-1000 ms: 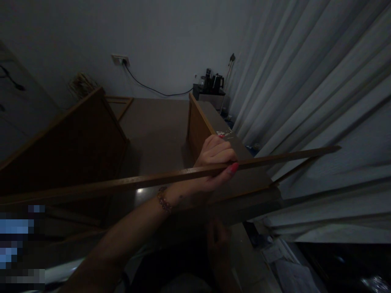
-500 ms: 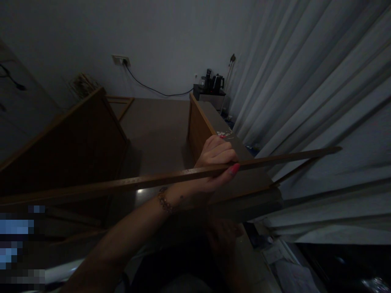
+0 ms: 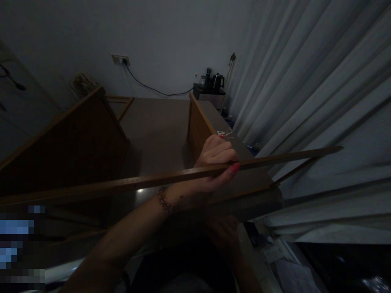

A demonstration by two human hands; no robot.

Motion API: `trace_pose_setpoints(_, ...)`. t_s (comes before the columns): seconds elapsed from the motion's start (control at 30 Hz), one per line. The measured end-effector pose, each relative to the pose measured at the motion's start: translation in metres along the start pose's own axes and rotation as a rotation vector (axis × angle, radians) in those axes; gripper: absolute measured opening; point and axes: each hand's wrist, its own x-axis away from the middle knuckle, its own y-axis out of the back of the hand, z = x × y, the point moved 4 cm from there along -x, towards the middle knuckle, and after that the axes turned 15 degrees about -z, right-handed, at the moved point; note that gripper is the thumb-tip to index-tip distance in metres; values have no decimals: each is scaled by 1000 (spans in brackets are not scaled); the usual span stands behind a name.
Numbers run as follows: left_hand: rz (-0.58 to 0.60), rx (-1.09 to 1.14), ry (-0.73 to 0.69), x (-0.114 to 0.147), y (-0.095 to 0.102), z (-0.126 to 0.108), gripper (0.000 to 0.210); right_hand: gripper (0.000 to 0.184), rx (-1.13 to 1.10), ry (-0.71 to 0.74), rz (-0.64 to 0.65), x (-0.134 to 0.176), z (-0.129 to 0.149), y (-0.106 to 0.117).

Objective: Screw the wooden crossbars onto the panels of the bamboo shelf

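Your right hand [image 3: 226, 230] has shifted slightly right and farther from you over the past second, and more of its forearm shows at the near edge. Your left hand [image 3: 215, 156] and the long wooden bar [image 3: 165, 179] look unmoved. The bar crosses the scene from the near left to the curtain [image 3: 305, 101] on the right, its right end a little farther away. Your left hand grips it right of its middle, fingers curled on the far side and red-nailed thumb against the near side; a beaded bracelet [image 3: 165, 202] circles that wrist. Your right hand lies in deep shadow, nearer to you than the bar — whether it holds anything, you cannot tell. Beyond the bar, two wooden panels stand on the left [image 3: 82, 134] and right [image 3: 198, 122], with a flat brown surface [image 3: 159, 126] between them. Far off, a black kettle [image 3: 218, 82] sits on a small cabinet [image 3: 210, 98] — a dark cord [image 3: 152, 88] runs left from there to a wall socket [image 3: 120, 60].
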Motion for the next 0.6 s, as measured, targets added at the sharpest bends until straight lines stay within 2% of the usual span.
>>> trace_pose_setpoints(0.17,-2,-5,-4,-1,0,-1,38,16,48,7,-69,4,2,1)
trace_pose_setpoints(0.33,4,-8,-11,-1,-1,0,39,15,48,-24,-59,11,2,-3)
trace_pose_setpoints(0.6,5,-10,-17,-1,-2,2,41,17,15,-41,-134,9,3,-7)
